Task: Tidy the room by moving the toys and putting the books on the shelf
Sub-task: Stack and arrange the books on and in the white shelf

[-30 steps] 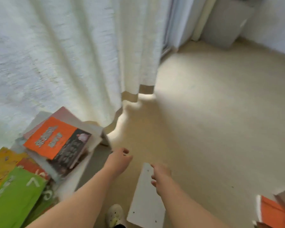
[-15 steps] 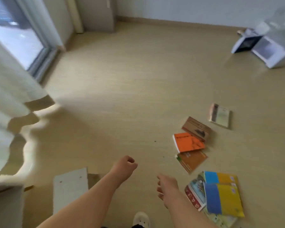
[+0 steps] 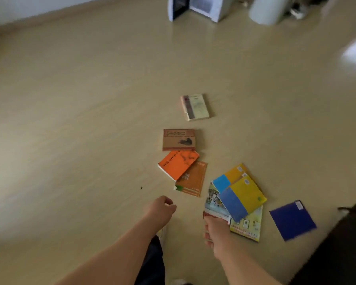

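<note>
Several books lie scattered on the wooden floor. A cream book point(image 3: 195, 107) lies farthest away, then a brown one point(image 3: 179, 140), a bright orange one point(image 3: 178, 164) overlapping a darker orange one point(image 3: 192, 178). A fanned pile with a blue-and-yellow book point(image 3: 243, 197) on top lies to the right, and a dark blue book point(image 3: 292, 219) lies apart beyond it. My left hand point(image 3: 159, 208) hangs with fingers loosely curled, holding nothing, just short of the orange books. My right hand point(image 3: 215, 231) hovers over the near corner of the pile, fingers curled, holding nothing that I can see.
A white open-fronted box point(image 3: 195, 7) and a pale rounded container point(image 3: 268, 9) stand by the far wall. A dark piece of furniture point(image 3: 341, 249) fills the lower right corner. My shoe and dark trouser leg point(image 3: 154, 260) show between my arms.
My view has swung right, away from the curtain and the stacked books, onto the scattered books. Both hands stay empty and now hang close to the books.
</note>
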`<control>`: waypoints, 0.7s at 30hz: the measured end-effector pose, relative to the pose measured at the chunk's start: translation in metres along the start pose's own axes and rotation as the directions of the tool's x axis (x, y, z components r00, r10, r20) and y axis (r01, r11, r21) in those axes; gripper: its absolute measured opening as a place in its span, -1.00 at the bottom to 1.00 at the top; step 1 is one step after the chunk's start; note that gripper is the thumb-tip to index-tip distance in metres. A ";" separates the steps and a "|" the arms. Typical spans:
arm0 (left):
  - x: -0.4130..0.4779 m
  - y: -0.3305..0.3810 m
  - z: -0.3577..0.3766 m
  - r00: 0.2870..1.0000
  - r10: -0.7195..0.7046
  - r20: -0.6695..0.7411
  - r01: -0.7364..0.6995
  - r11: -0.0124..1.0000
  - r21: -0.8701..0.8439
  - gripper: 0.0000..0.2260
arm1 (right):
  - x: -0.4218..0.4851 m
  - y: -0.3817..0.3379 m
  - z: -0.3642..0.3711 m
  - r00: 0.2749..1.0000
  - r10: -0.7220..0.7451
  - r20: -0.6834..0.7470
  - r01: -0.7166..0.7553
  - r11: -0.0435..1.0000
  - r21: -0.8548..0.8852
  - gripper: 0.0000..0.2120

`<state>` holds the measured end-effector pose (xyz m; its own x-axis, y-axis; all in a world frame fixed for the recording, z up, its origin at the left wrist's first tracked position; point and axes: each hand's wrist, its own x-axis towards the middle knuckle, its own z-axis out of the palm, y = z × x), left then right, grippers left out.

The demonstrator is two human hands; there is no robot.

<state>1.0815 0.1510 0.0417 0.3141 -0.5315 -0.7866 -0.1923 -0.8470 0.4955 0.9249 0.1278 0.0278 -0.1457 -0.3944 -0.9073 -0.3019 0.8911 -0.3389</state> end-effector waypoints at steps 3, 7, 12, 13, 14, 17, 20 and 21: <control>0.029 0.031 0.016 0.999 0.005 0.047 -0.009 0.995 0.099 -0.88 | 0.021 -0.013 -0.008 0.998 0.048 -0.027 -0.044 0.992 0.116 -0.88; 0.060 0.075 0.062 0.985 0.034 0.171 -0.077 0.965 0.251 -0.85 | 0.053 -0.014 -0.038 0.990 0.134 -0.046 -0.114 0.945 0.307 -0.89; 0.109 0.108 0.135 0.965 0.032 0.262 -0.141 0.901 0.410 -0.78 | 0.114 0.002 -0.087 0.964 0.246 -0.101 -0.184 0.891 0.416 -0.89; 0.123 0.111 0.154 0.961 0.042 0.272 -0.159 0.891 0.426 -0.78 | 0.134 0.008 -0.095 0.959 0.262 -0.107 -0.192 0.880 0.434 -0.90; 0.138 0.110 0.171 0.958 0.050 0.283 -0.179 0.874 0.452 -0.77 | 0.153 0.014 -0.101 0.954 0.276 -0.117 -0.202 0.879 0.433 -0.90; 0.194 0.107 0.224 0.946 0.076 0.314 -0.243 0.808 0.537 -0.75 | 0.225 0.029 -0.111 0.947 0.291 -0.137 -0.211 0.883 0.418 -0.82; 0.254 0.091 0.275 0.924 0.111 0.367 -0.315 0.764 0.563 -0.74 | 0.299 0.046 -0.119 0.945 0.290 -0.151 -0.210 0.893 0.397 -0.77; 0.273 0.086 0.289 0.917 0.120 0.381 -0.334 0.753 0.567 -0.74 | 0.323 0.052 -0.121 0.946 0.290 -0.144 -0.215 0.895 0.391 -0.74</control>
<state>0.8825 -0.0682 -0.2373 -0.0891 -0.5907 -0.8020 -0.7769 -0.4626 0.4270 0.7481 0.0195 -0.2522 -0.3610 -0.1472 -0.9209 0.1298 0.9699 -0.2059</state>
